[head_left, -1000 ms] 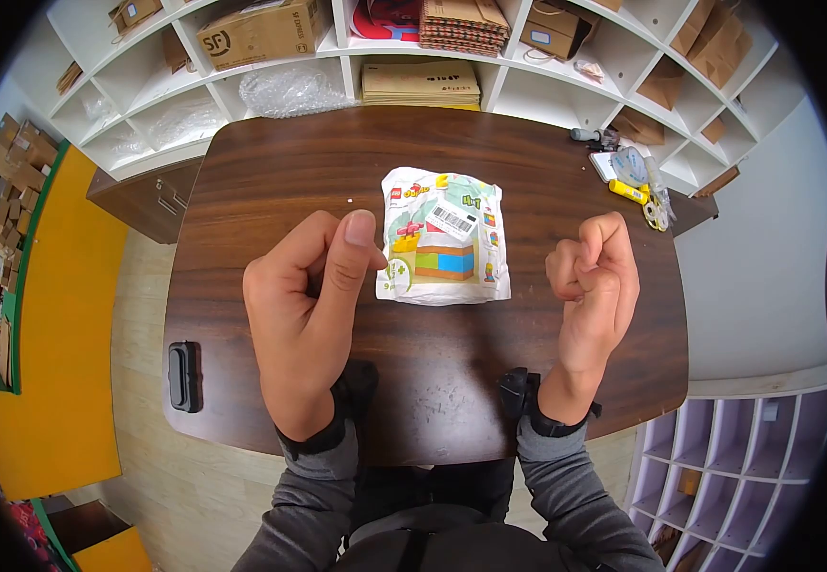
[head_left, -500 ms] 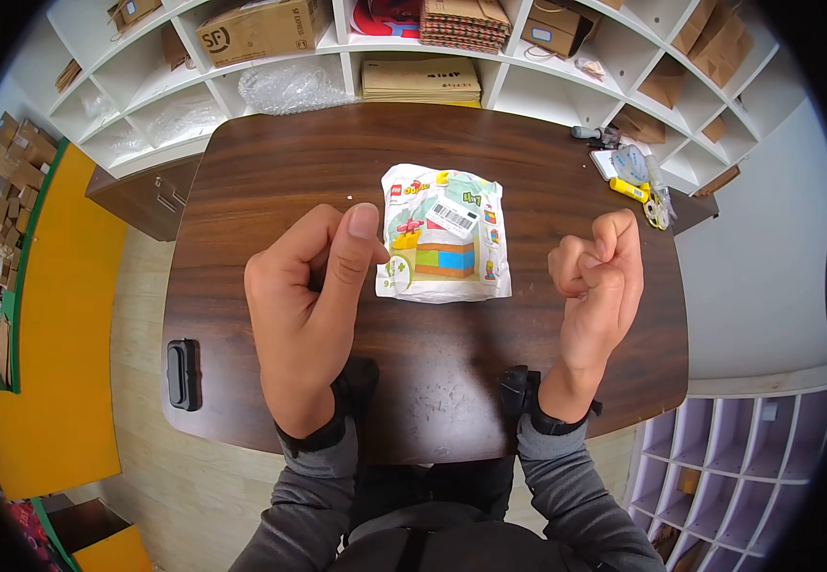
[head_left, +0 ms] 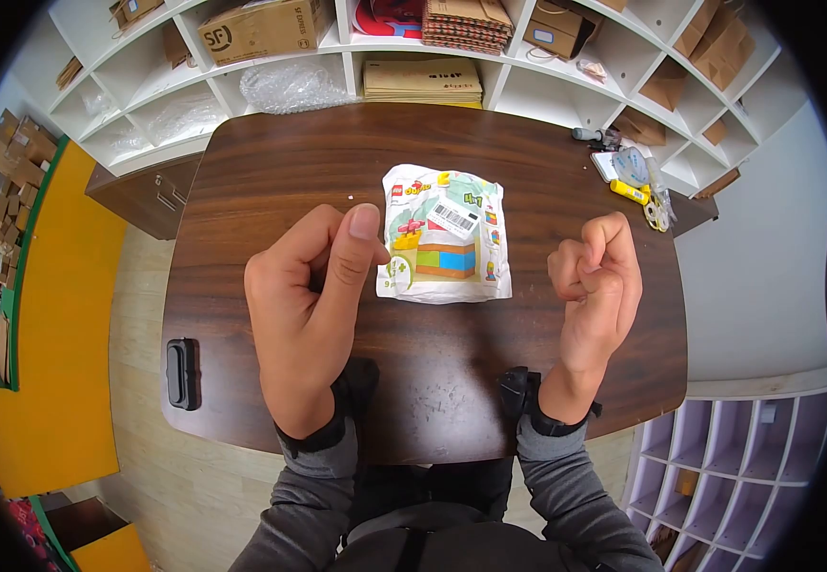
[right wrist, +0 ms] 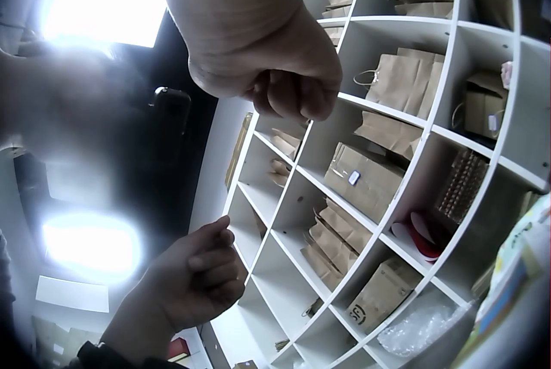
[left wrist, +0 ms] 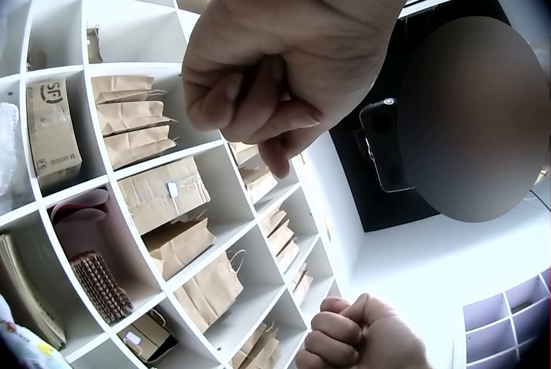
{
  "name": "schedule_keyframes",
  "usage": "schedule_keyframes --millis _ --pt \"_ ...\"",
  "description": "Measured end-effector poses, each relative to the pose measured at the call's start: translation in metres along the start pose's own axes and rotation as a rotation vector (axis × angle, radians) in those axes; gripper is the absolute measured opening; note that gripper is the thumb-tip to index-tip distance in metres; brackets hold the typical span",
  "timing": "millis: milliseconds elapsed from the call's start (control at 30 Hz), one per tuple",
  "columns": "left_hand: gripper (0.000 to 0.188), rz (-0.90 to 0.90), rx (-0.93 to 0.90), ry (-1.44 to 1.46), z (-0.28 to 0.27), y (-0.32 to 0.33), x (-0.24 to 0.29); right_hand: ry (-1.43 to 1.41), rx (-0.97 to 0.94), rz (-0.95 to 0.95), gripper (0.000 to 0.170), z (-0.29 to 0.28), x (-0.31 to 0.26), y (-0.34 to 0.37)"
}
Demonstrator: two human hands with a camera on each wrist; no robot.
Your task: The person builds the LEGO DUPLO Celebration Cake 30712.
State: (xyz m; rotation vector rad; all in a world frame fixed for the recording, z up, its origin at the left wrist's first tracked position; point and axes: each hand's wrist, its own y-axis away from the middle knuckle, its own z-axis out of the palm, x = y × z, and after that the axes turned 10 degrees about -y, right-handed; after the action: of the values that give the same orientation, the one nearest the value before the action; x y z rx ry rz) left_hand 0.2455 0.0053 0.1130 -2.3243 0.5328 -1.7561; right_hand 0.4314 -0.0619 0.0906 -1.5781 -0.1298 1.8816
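Observation:
A white printed packet [head_left: 444, 234] with a barcode label lies flat on the dark wooden table [head_left: 433, 372]. The left hand [head_left: 307, 310] is raised at the packet's left side, fingers curled with nothing in them; its thumb overlaps the packet's left edge in the head view. Off to the packet's right, the right hand [head_left: 598, 300] is held up with curled, empty fingers. Both wrist views show the left hand [left wrist: 293, 50] [right wrist: 194, 283] and the right hand [left wrist: 366, 334] [right wrist: 258, 42] curled in the air, apart from each other.
A black case [head_left: 182, 374] lies at the table's left edge. Glue, tape and small tools [head_left: 631, 191] sit at the back right corner. White shelves [head_left: 547, 93] with paper bags and boxes stand behind the table.

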Motion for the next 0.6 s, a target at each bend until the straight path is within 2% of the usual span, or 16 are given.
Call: schedule_keyframes --millis 267,600 --pt "0.036 -0.012 0.000 -0.022 -0.0008 0.0002 0.0013 -0.029 0.062 -0.013 0.008 0.0044 -0.0005 -0.0007" --pt "0.036 -0.007 -0.005 -0.013 -0.0011 0.0002 0.0012 -0.018 0.019 0.005 0.009 0.0015 -0.0003 -0.0008"
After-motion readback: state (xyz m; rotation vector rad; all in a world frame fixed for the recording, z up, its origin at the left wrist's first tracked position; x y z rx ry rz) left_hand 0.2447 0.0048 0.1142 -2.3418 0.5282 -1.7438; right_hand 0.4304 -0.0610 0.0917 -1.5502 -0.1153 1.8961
